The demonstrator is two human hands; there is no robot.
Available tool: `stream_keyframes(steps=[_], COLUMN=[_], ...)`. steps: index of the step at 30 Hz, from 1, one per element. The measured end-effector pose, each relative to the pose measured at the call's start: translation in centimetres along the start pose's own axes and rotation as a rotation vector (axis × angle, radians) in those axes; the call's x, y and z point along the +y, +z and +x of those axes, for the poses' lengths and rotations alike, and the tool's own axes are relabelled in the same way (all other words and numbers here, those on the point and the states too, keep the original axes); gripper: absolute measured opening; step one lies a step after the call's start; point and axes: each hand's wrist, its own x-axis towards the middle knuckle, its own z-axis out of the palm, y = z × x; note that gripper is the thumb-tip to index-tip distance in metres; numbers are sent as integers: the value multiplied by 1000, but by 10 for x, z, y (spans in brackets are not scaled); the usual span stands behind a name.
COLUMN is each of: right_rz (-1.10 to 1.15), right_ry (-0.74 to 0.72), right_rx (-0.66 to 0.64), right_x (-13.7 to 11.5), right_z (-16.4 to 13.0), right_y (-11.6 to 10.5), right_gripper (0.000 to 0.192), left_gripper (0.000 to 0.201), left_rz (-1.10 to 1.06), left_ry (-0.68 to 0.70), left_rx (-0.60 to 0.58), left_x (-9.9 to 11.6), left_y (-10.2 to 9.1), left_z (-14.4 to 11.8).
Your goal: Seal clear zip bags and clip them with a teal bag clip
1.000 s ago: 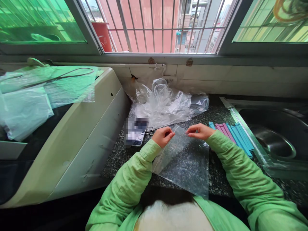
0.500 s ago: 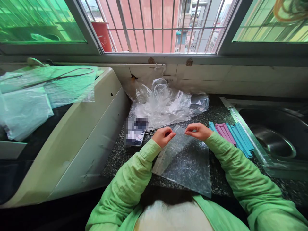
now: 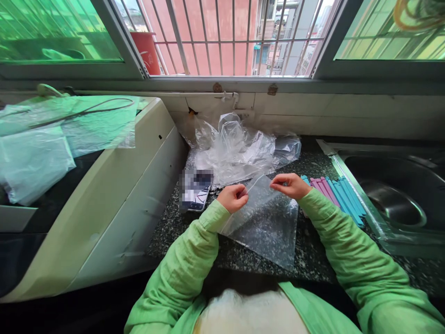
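Observation:
A clear plastic bag [image 3: 267,236] slants over the dark speckled counter, its lower corner toward my body. My left hand [image 3: 234,198] pinches the upper left edge, where a pale strip runs along the film. Opposite it, my right hand [image 3: 292,185] has thumb and fingers pressed together at the bag's upper right edge. The film between the hands stands up in a small peak. Both hands are raised slightly over the counter, and their palms are hidden.
Crumpled clear plastic bags [image 3: 239,153] lie behind my hands. A phone [image 3: 200,192] rests to the left, beside a large cream-coloured machine [image 3: 121,195]. Several blue and purple strips [image 3: 335,197] lie right of my right hand, next to the metal sink [image 3: 385,232].
My hands have moved slightly apart along the bag's upper edge. The bag's lower corner has shifted up and a little left, away from my body.

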Motion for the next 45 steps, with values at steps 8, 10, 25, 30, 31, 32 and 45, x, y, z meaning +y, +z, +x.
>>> stream_keyframes(steps=[8,10,25,30,31,32,45], right_rz=[-44,-46,-141,-162,-169,-179,-233], right_ry=[-62,-71,-315,-356,-366,-377,-276], right_rx=[9,2,173,161,159,159,380], right_x=[-6,-6,-27,-35,-36,-37,-36], right_z=[-1,-1,-2,-5,-5,-6,-8], right_y=[-5,-5,10,13,14,15,4], right_gripper=[27,25,17,17,17,18,16], left_gripper=[13,12,14,16,16,16,14], left_rz=[-72,-64,-4,-7,-10,-13,-78], left_ry=[-22,-12,-108,-156,-161,-164,-93], left_rx=[57,70,156,237,249,259,191], left_x=[1,0,-4,-6,-7,-8,-2], left_y=[0,0,4,4,4,4,0], left_z=[0,0,1,3,4,4,1])
